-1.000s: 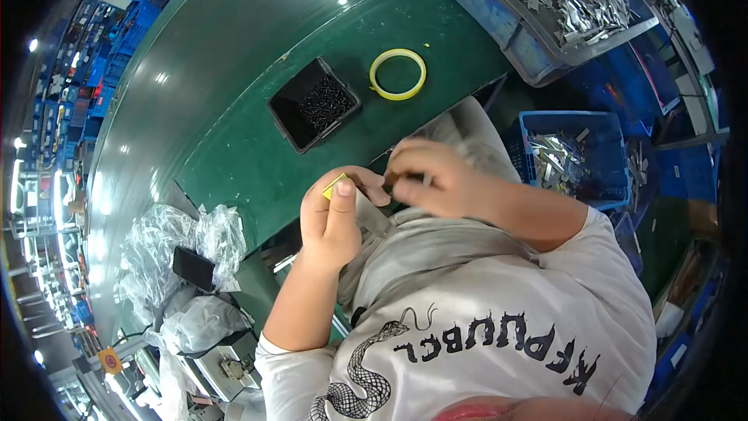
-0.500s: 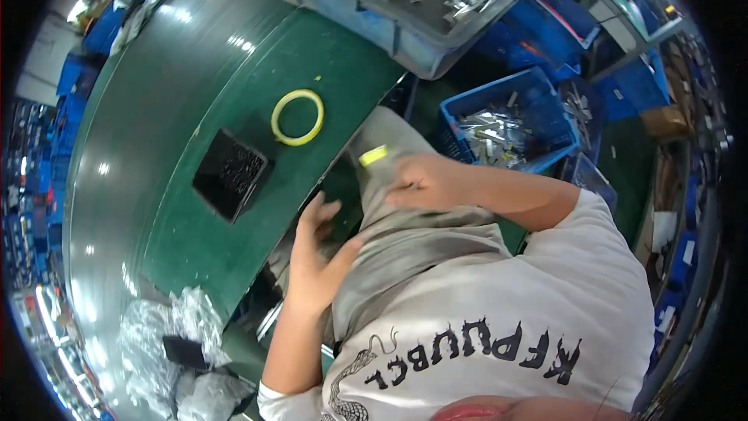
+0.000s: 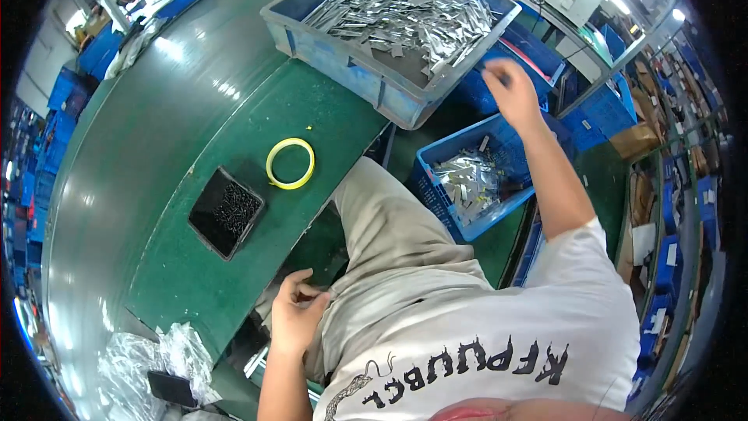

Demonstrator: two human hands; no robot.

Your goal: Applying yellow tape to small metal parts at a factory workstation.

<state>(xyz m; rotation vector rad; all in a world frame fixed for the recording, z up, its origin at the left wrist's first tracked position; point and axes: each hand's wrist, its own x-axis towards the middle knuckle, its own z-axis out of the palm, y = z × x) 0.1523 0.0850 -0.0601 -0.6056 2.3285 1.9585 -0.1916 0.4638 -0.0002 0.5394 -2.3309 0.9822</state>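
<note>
My right hand (image 3: 514, 95) is raised over the blue basket (image 3: 487, 228), close to the right-hand corner of the large grey-blue bin (image 3: 340, 53). Its fingers are bent with a gap between them, slightly blurred, and nothing shows in them. Flat metal strips (image 3: 413, 12) heap up in the bin; more metal pieces (image 3: 467, 187), some with yellow on them, lie in the basket. My left hand (image 3: 296, 312) hovers by my lap at the table's edge, fingers loosely curled and apart, holding nothing visible. On the green table lie a yellow tape ring (image 3: 269, 164) and a black box (image 3: 204, 201) of small dark parts (image 3: 236, 209).
Crumpled clear plastic bags (image 3: 187, 355) and a dark flat piece (image 3: 172, 388) lie at the table's near left. A shiny conveyor-like surface (image 3: 101, 226) curves along the far side. Shelves with blue bins (image 3: 666, 265) line the right.
My right hand has swung up and right from my lap toward the bin. The yellow piece over my thigh is gone from there. My left hand has drawn lower, its fingers more curled.
</note>
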